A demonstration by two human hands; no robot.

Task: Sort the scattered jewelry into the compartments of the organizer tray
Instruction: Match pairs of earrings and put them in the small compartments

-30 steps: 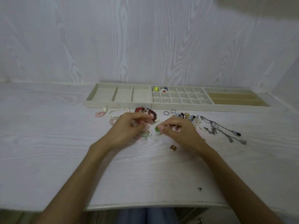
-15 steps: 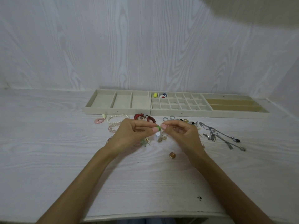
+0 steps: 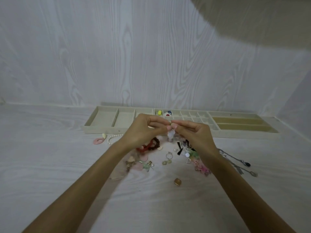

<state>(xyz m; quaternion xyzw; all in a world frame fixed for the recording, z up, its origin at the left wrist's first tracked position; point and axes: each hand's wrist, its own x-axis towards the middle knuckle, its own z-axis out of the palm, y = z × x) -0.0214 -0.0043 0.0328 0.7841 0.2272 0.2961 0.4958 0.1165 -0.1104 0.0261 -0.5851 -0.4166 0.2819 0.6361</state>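
The beige organizer tray [image 3: 101, 130] lies along the wall, with a yellow bead [image 3: 159, 112] and a blue and red piece [image 3: 168, 113] in its small middle cells. My left hand [image 3: 144, 128] and my right hand [image 3: 195, 132] are raised in front of the tray, fingertips together. Both pinch a small earring with a pale translucent charm [image 3: 171, 135] that hangs between them. Scattered jewelry lies on the table below: a dark red bead bracelet [image 3: 149, 146], a pearl strand [image 3: 112, 137], a pink ring [image 3: 98, 141], a silver necklace [image 3: 239, 163] and a brown bead [image 3: 177, 181].
The white wood-grain table [image 3: 50, 165] meets a matching wall behind the tray. More small pieces lie under my wrists: gold charms [image 3: 167, 161], pink and green bits [image 3: 200, 165], black pieces [image 3: 179, 148]. The tray's long right compartments [image 3: 239, 125] hold nothing visible.
Both hands have lifted off the table and moved toward the tray, carrying the small earring up between their fingertips. The view tilted upward, uncovering the jewelry that lay beneath the hands.
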